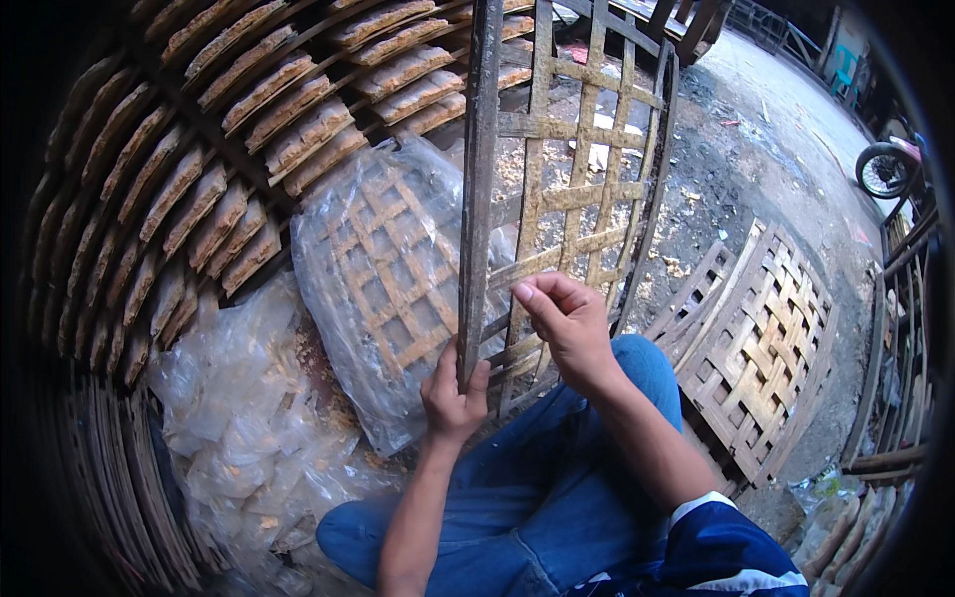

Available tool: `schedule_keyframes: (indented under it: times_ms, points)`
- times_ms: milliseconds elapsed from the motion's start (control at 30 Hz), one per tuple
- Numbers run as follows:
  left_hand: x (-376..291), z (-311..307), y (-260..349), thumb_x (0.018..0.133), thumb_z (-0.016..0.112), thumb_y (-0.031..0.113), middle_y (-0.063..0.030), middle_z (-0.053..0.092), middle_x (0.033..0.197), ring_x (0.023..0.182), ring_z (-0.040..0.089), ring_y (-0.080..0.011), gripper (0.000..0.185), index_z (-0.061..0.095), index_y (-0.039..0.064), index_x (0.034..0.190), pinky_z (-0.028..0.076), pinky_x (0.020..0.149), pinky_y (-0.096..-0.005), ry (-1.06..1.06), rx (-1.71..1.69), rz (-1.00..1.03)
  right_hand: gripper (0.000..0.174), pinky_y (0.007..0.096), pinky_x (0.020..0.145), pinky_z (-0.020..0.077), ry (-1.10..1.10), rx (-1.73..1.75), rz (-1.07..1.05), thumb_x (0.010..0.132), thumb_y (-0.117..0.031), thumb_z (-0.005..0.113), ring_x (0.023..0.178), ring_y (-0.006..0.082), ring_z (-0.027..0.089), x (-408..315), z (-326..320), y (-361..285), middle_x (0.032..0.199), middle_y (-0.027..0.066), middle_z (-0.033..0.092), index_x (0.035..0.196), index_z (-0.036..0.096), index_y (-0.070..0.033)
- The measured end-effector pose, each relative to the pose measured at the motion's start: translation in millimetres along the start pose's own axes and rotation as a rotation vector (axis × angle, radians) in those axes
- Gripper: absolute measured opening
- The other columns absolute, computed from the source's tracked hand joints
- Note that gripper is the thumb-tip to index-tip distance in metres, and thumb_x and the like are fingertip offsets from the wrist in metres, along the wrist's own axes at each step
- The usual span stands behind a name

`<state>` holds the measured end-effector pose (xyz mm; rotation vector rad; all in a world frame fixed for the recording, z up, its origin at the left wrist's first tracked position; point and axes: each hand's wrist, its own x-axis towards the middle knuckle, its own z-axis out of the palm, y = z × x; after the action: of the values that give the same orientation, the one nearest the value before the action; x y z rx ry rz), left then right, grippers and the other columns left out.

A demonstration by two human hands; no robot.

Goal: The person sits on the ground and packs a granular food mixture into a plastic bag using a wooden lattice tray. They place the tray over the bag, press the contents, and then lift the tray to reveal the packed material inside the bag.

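Observation:
My left hand [456, 395] grips the lower end of the near edge of a woven bamboo tray [586, 198], which stands upright on its side in front of me. My right hand [571, 324] is raised beside the tray's woven strips, thumb against the curled fingers; whether something small is pinched there cannot be told. Left of the tray, a second lattice tray [395, 269] lies under clear plastic sheeting [321, 224]. Crumpled plastic sheets [246, 425] are heaped by my left knee.
Racks at the upper left hold several trays of pale brown slabs [310, 142]. Stacked woven trays [761, 351] lie right of my knee. Crumbs litter the ground behind the upright tray. Farther off stand a motorcycle wheel [884, 170] and a green chair [844, 67]. Slatted frames [888, 373] stand far right.

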<state>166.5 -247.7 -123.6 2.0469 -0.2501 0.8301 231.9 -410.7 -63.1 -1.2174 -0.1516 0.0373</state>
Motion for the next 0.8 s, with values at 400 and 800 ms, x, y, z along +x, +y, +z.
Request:
schedule_keyframes:
  times_ms: [400,800]
  points:
    - [-3.5,-1.4,-7.5,0.097,0.067,0.023,-0.0150,0.070,0.082,0.069,0.070,-0.0245,0.047,0.056,-0.006,0.132,0.054,0.064,-0.0342,-0.001,0.015,-0.052,0.021,0.0262,0.055,0.0392,0.849,0.679,0.192,0.101,-0.036,0.062,0.065,0.0065,0.044,72.5,-226.0,44.0,0.078,-0.0071,0.049,0.107,0.062,-0.016]
    - [-2.8,0.5,-6.6,0.097,0.066,0.024,-0.0158,0.071,0.096,0.082,0.069,-0.0231,0.049,0.055,-0.005,0.135,0.054,0.076,-0.0337,0.000,-0.006,-0.084,0.040,0.0278,0.067,0.0490,0.847,-0.024,-0.030,0.097,-0.019,0.066,0.086,0.0110,0.057,65.5,-176.5,14.2,0.109,0.0076,0.067,0.132,0.059,-0.001]
